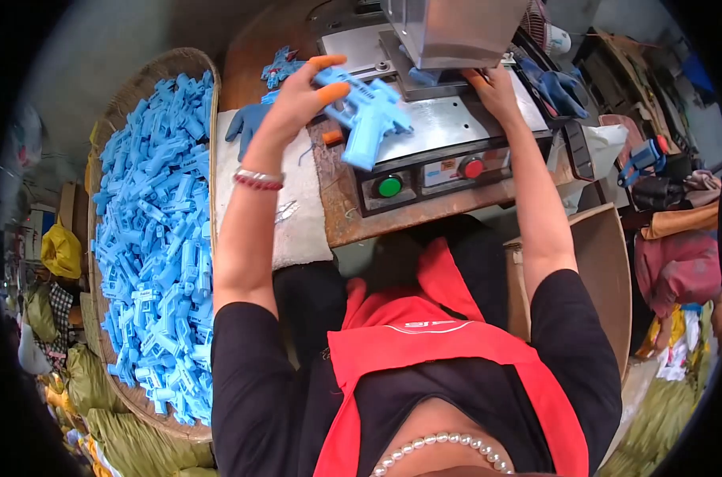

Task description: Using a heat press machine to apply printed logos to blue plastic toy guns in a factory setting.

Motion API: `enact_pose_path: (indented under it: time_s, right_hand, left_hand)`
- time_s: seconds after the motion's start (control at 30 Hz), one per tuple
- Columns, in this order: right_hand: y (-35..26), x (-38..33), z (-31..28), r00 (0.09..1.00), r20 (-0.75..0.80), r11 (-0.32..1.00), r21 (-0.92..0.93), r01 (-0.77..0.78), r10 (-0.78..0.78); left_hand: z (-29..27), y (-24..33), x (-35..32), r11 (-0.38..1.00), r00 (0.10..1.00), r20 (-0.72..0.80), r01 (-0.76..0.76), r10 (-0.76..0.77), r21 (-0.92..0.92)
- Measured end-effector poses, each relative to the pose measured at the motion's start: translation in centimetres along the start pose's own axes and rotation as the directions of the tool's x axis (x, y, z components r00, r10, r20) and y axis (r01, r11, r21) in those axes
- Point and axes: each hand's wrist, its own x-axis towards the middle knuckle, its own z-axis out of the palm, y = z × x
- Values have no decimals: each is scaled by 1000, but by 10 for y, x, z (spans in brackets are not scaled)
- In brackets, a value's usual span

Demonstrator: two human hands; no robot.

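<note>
My left hand (299, 97), with orange covers on its thumb and a finger, is closed on a light-blue toy gun (369, 119). The toy gun is held up in front of the left part of a bench machine's metal plate (444, 121). Beneath the machine's see-through guard (456, 32) reaches my right hand (496, 91), also with an orange finger cover. Its fingertips are mostly hidden there, close to another blue part (423, 77); whether it grips anything does not show.
A long wicker basket (215, 103) heaped with light-blue toy guns (154, 238) stands at left. The machine's front bears a green button (389, 187) and a red button (471, 167). More toy guns (281, 67) lie on the wooden table behind my left hand. A cardboard box (595, 262) sits at right.
</note>
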Motion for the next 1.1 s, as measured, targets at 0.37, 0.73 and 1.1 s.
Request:
enact_pose_path:
  time_s: [0.37,0.73,1.1]
  right_hand:
    - [-64,-52,-109,878,-464,915,-394,-89,-115]
    - [-72,-194,-177,888,-399,881,-302,-363,229]
    - [48,-175,-123,821,-124,814,-115,-569,557]
  left_hand:
    - [104,-7,-78,735,906,-114,-251,407,630]
    - [178,19,68,454,968,-59,-61,246,889]
    - [106,-18,-78,590,873,128,-420,471,690]
